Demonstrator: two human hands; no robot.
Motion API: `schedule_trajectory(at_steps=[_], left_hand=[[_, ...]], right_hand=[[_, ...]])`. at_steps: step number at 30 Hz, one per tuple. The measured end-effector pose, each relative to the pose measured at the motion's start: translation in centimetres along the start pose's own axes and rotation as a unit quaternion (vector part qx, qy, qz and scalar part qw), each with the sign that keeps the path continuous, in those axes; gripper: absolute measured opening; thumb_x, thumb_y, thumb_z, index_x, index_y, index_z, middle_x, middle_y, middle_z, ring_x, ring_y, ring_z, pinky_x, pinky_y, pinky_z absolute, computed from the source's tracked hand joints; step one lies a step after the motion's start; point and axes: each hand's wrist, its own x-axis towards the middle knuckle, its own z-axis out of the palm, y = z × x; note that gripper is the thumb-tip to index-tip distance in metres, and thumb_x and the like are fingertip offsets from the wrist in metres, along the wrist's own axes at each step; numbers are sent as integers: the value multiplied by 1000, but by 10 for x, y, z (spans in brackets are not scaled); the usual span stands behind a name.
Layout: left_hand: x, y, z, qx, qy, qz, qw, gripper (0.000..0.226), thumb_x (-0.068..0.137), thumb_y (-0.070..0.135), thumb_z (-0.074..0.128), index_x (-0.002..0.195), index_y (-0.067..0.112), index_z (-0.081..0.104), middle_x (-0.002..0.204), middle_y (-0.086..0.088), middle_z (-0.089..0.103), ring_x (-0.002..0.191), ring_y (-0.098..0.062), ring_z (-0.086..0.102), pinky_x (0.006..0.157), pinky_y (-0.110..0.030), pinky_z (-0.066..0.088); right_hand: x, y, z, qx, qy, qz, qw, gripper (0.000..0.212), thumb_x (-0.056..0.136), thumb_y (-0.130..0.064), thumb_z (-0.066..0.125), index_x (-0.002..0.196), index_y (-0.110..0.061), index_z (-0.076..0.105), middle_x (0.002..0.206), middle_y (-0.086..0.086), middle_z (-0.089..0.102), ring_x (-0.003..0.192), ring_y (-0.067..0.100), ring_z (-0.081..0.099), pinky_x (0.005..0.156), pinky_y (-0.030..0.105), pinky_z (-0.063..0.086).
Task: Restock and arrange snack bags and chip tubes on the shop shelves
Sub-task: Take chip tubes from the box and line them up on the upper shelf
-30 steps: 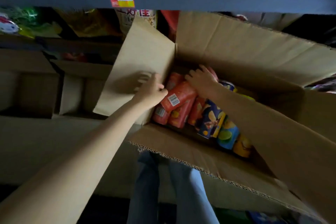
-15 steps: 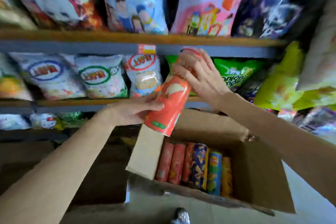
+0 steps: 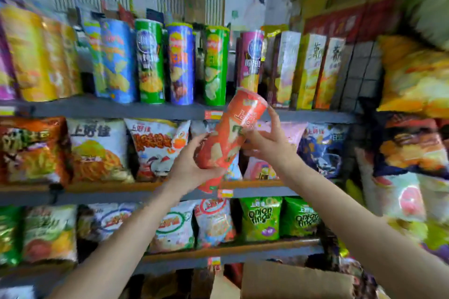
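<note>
Two hands hold one orange tube (image 3: 230, 128) at centre frame, tilted with its top toward the upper right. Left hand (image 3: 192, 165): grip curled round the tube's lower half, thumb on the front. Right hand (image 3: 269, 143): fingers wrapped on the upper half from the right, one fingertip near the rim. The tube is in the air, in front of the top shelf (image 3: 97, 107) edge and the middle row of bags.
Top shelf, upper half of frame: upright tubes in yellow, blue, green (image 3: 149, 60) and pink (image 3: 251, 60), then tall boxes (image 3: 308, 70) to the right.
Middle shelf: snack bags, standing.
Lower shelf: more bags, including green onion-ring bags (image 3: 261, 218) right of centre.
Bottom right of frame: cardboard box (image 3: 291, 281), partly seen.
</note>
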Motion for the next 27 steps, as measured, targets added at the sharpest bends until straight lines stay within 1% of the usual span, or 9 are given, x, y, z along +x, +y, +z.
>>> schedule_trajectory(at_steps=[3,7,10,12,15,18,21,24,27], left_hand=[[-1,6,-10,-65,33,6,997,67,68,9,80,114,42,43,101,8,60,86,0,59,65,-8,47],[1,15,-30,-116,56,8,992,57,64,29,77,107,47,45,110,10,61,95,-4,62,80,-27,52],[5,22,-44,-105,27,-1,994,56,65,39,73,109,53,41,120,10,58,104,-7,61,85,-28,51],[11,26,-52,-96,18,16,995,55,73,31,71,115,49,40,120,9,59,101,-5,62,82,-23,51],[28,32,-57,-60,40,71,995,62,79,15,69,123,40,34,116,18,54,90,11,61,72,-12,51],[48,38,-64,-8,37,119,992,66,77,20,69,126,42,30,119,23,49,93,20,55,76,-6,47],[70,43,-79,97,35,151,983,66,80,29,68,129,44,27,121,26,42,103,23,42,84,-2,36],[90,27,-101,124,144,160,969,47,87,20,62,126,30,39,116,11,49,106,0,51,89,-20,42],[102,3,-132,126,269,137,945,35,86,2,57,119,10,47,106,-1,53,93,-14,56,82,-25,44]], right_hand=[[-4,-8,31,21,-40,16,999,81,87,0,60,148,-18,9,132,6,47,98,15,58,77,22,51],[9,-14,57,-24,-72,30,997,47,87,-15,64,131,-11,45,115,6,61,93,12,60,74,20,52],[21,-18,67,-9,-91,48,995,27,91,-28,58,113,-14,58,110,12,68,89,17,64,86,33,54],[31,-21,72,10,-101,54,993,25,90,-31,59,110,-16,60,106,6,68,89,16,66,87,34,53],[49,-29,79,-7,-104,33,994,44,80,-28,72,118,-14,56,110,4,68,97,17,66,88,33,54],[68,-40,85,-20,-55,-22,998,51,72,-22,80,116,-13,56,106,2,68,96,17,66,88,34,54],[96,-48,80,-73,61,-121,988,59,67,-21,83,116,-16,50,102,0,64,92,15,63,83,30,52],[129,-54,74,-125,168,-210,955,70,60,-31,84,118,-20,45,108,6,63,96,21,62,84,35,50],[152,-65,84,-134,180,-211,951,72,64,-28,83,123,-15,45,108,4,62,95,20,60,81,30,46]])
